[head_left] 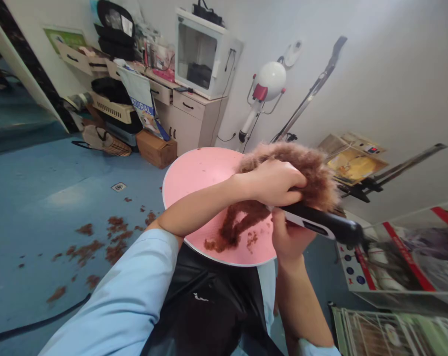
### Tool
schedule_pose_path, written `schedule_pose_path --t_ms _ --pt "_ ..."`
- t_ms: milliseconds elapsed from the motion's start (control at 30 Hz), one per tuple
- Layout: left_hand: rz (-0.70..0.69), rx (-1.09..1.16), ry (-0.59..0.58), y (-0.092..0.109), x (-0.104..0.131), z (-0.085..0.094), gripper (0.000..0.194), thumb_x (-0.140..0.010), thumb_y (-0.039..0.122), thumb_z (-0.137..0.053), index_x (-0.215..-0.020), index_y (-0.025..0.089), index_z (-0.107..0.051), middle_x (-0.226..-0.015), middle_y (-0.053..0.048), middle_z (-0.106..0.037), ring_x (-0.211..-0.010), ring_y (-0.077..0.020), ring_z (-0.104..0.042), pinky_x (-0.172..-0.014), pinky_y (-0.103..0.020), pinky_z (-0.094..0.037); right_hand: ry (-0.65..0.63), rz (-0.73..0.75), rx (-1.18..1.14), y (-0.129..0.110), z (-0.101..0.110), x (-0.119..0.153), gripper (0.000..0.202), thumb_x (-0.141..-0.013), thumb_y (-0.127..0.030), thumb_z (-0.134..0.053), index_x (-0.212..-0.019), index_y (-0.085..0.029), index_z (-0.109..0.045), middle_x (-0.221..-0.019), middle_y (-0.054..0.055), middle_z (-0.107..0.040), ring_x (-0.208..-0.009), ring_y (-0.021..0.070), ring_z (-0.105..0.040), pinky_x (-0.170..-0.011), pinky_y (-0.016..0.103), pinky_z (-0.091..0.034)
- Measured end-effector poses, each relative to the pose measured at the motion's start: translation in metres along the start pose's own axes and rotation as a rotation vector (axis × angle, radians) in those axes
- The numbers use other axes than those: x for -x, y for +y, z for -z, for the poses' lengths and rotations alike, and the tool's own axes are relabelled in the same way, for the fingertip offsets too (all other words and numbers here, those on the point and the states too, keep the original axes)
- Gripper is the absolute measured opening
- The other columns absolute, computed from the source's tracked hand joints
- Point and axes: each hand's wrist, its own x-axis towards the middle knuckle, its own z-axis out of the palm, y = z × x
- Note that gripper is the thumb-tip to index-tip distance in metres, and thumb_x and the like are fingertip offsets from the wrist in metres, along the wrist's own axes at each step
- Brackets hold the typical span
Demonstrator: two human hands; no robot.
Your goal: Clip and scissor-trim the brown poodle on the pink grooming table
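Left hand [274, 182] closed over the curly brown dog [305, 170] on the round pink desk [198, 173]; right hand [289, 237] wrapped around the black clipper [320, 225], held against the coat just under the left hand. Surroundings — fur clippings [98, 242] scattered on the blue floor [42, 198], white cabinet [189, 113] by the wall, wire cage [394, 331] at right.

Only one text can be read: the blue and white bag [144, 101] that leans against the cabinet [189, 116], at its left end below the counter edge, carries the letters "URAL", perhaps the end of "NATURAL". The green poster [65, 38] on the wall and the panel [352, 269] with round buttons at the right carry marks too small to read.
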Motion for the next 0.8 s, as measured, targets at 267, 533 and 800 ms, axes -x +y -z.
schedule_pose_path --t_ms 267,533,800 --pt "-0.01 0.086 0.022 0.012 0.018 0.001 0.023 -0.082 0.022 -0.053 -0.063 0.015 -0.064 -0.068 -0.005 -0.065 -0.065 -0.0145 -0.058 -0.062 -0.028 -0.041 -0.037 0.262 0.08 0.009 -0.006 0.025 0.039 -0.068 -0.034 -0.079 -0.099 -0.023 -0.057 -0.095 0.007 -0.066 -0.089 0.0246 -0.067 -0.081 0.043 -0.057" --pt "0.537 0.46 0.558 -0.058 0.088 -0.068 0.025 -0.092 0.033 -0.045 -0.086 0.016 -0.063 -0.087 -0.006 -0.066 -0.086 -0.0167 -0.057 -0.081 -0.03 -0.046 -0.167 0.138 -0.07 0.031 -0.002 0.041 0.038 -0.071 -0.026 -0.076 -0.103 -0.025 -0.055 -0.109 0.006 -0.068 -0.103 0.0251 -0.067 -0.09 0.047 -0.055" --pt "0.96 1.311 0.35 -0.052 0.118 -0.111 0.048 -0.082 0.059 -0.057 -0.099 0.014 -0.058 -0.078 -0.008 -0.066 -0.064 -0.0153 -0.06 -0.059 -0.027 -0.047 0.036 0.283 -0.078 0.048 0.005 0.035 0.049 -0.076 -0.018 -0.073 -0.117 -0.023 -0.047 -0.119 0.011 -0.061 -0.112 0.0265 -0.062 -0.097 0.051 -0.051"
